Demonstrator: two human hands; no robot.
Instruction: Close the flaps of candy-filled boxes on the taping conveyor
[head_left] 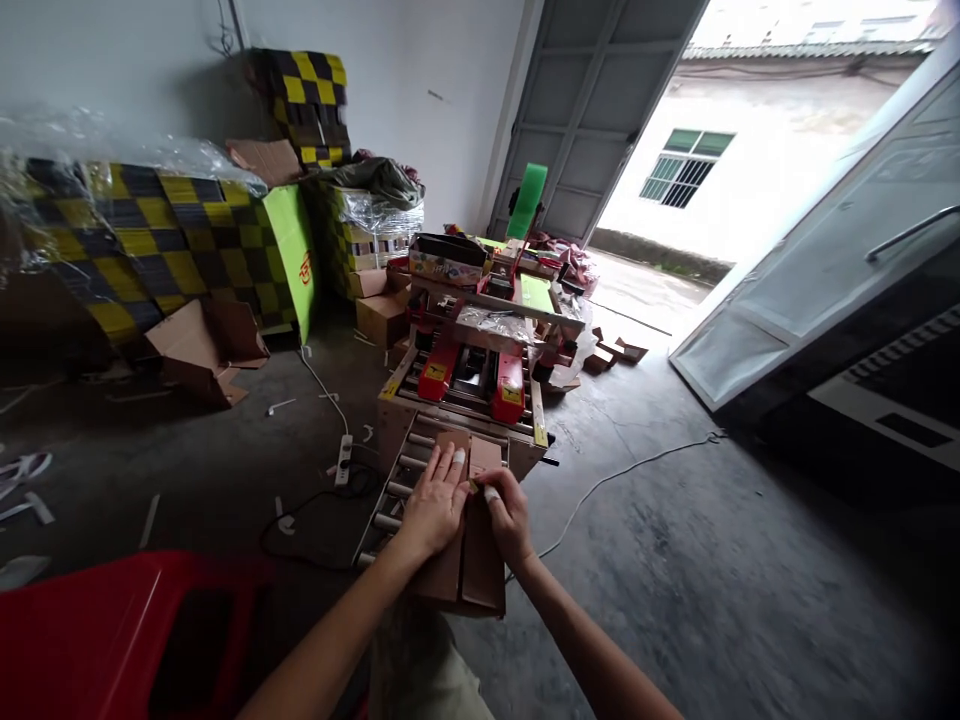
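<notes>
A brown cardboard box (482,570) lies on the roller conveyor (388,522) right in front of me, its two top flaps folded down with a seam between them. My left hand (435,505) rests flat on the left flap, fingers stretched out. Over the right flap, close to the seam, my right hand (508,512) is closed in a pinch. A tiny yellowish bit shows at its fingertips, too small to name. Both hands have white wrapping on a finger. Beyond the box stands a carton sealing machine (510,388) with red side belts and a green tape roll (527,200) on top.
A red plastic stool or chair (90,630) is at lower left. A power strip (343,460) and cables lie on the floor. Opened cartons (206,350) and stacks of yellow-black checkered cardboard (165,240) stand left. An open metal door (585,100) is behind.
</notes>
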